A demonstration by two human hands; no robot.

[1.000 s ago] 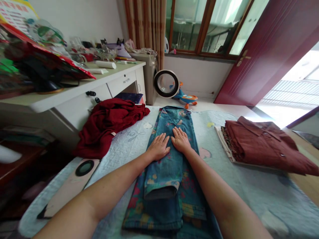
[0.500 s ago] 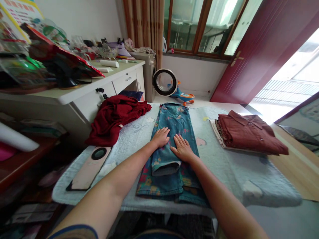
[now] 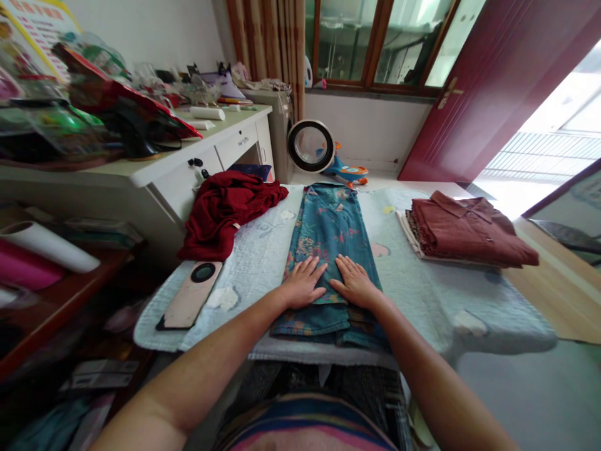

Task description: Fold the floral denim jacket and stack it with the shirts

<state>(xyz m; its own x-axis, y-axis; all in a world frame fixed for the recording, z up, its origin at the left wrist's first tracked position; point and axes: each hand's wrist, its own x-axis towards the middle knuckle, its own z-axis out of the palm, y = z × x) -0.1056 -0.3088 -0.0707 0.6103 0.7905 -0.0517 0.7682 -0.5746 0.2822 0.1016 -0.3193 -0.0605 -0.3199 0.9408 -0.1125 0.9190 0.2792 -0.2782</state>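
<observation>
Floral garment (image 3: 331, 225), one piece, lies under two hands, left hand (image 3: 304, 283) and right hand (image 3: 355, 283), each grip wide

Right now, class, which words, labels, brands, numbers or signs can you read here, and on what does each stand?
None can be read with certainty.
Poster, upper left: red characters, cut off and blurred.
White tag on the dark red garment: too small to tell whether it is printed.

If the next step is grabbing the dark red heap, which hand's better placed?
Left, I'd judge. The left hand rests on the floral denim, nearer the dark red heap; the right hand is farther across.
</observation>
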